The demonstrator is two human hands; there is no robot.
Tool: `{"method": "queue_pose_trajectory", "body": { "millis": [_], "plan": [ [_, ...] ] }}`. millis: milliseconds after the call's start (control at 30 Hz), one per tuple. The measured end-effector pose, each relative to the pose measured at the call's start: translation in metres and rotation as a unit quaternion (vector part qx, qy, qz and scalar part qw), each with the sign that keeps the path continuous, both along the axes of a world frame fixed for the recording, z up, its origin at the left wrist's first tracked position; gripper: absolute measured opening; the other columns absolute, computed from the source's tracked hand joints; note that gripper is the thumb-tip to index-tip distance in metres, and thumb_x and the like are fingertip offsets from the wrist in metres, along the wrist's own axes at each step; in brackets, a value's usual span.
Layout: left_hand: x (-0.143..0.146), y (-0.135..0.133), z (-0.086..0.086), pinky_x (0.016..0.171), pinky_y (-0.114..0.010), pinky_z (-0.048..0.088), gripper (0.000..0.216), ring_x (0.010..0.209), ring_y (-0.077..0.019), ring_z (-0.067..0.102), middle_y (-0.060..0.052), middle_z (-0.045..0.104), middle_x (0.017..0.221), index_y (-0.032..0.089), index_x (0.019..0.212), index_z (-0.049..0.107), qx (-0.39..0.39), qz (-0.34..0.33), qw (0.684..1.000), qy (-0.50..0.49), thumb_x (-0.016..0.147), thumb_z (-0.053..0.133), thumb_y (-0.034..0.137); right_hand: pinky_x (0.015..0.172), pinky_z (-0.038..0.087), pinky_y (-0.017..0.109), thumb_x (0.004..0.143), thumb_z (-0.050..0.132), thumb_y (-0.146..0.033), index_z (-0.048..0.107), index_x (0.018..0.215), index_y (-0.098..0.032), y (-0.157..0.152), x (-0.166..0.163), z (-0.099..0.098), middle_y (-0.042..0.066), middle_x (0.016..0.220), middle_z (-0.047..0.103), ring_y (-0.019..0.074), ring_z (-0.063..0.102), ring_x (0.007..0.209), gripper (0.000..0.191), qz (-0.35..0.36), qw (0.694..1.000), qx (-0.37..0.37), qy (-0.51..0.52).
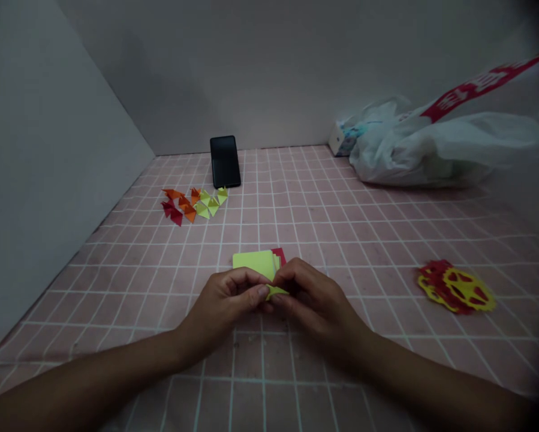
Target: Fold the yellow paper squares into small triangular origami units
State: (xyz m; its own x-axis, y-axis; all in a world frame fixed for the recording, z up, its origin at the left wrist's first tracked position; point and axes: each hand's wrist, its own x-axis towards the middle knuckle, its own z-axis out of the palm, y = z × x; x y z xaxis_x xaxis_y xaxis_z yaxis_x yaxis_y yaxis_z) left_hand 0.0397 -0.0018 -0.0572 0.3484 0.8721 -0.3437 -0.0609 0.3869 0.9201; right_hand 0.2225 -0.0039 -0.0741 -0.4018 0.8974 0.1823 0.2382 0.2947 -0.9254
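Between my fingertips is a small folded piece of yellow paper (277, 291), partly covered by the fingers. My left hand (233, 294) pinches its left end with thumb and forefinger. From the other side, my right hand (316, 297) grips it the same way. Just beyond the hands lies a stack of yellow paper sheets (253, 260), with a red sheet (279, 255) showing at its right edge. Farther back on the left sit several small folded paper pieces in red (172, 213), orange (187, 207) and yellow (211, 206).
A black phone (225, 162) leans near the back wall. On the right lie red and yellow cut-out shapes (469, 289). A white plastic bag (404, 153) and a small box (339, 140) stand at the back right. A pink checked cloth (318, 222) covers the table.
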Motion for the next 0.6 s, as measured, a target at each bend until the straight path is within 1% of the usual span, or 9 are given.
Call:
{"method": "queue_pose_trajectory", "body": {
  "millis": [167,367,600],
  "plan": [
    [-0.0001,-0.0004,-0.0023,0.071,-0.024,0.051,0.014,0.07,-0.0117,0.065,0.0,0.071,0.076,0.016,0.085,0.069,-0.017,0.005,1.0,-0.021,0.074,0.074,0.022,0.065,0.041,0.027,0.088,0.059,-0.017,0.053,0.084,-0.021,-0.0009,0.0002,-0.0004,-0.001,0.08,0.054,0.0142,0.052,0.073,0.009,-0.014,0.999,-0.032,-0.002],
    [0.0017,0.0024,-0.0012,0.069,-0.023,0.049,0.014,0.067,-0.0104,0.063,0.001,0.069,0.07,0.015,0.083,0.068,-0.015,0.011,1.0,-0.007,0.072,0.073,0.021,0.066,0.042,0.026,0.089,0.058,-0.019,0.053,0.084,-0.021,-0.0007,-0.0009,-0.0003,0.0,0.08,0.056,0.0138,0.053,0.074,0.007,-0.004,0.995,-0.093,0.043],
    [0.0018,0.0031,-0.0017,0.069,-0.025,0.048,0.016,0.067,-0.0116,0.062,0.001,0.067,0.071,0.015,0.084,0.067,0.0,0.006,1.0,0.016,0.071,0.073,0.021,0.066,0.043,0.026,0.09,0.055,-0.022,0.054,0.082,-0.019,0.0026,-0.0008,-0.0027,0.0,0.078,0.059,0.0138,0.055,0.073,0.008,0.011,0.985,-0.154,0.074]
  ]
}}
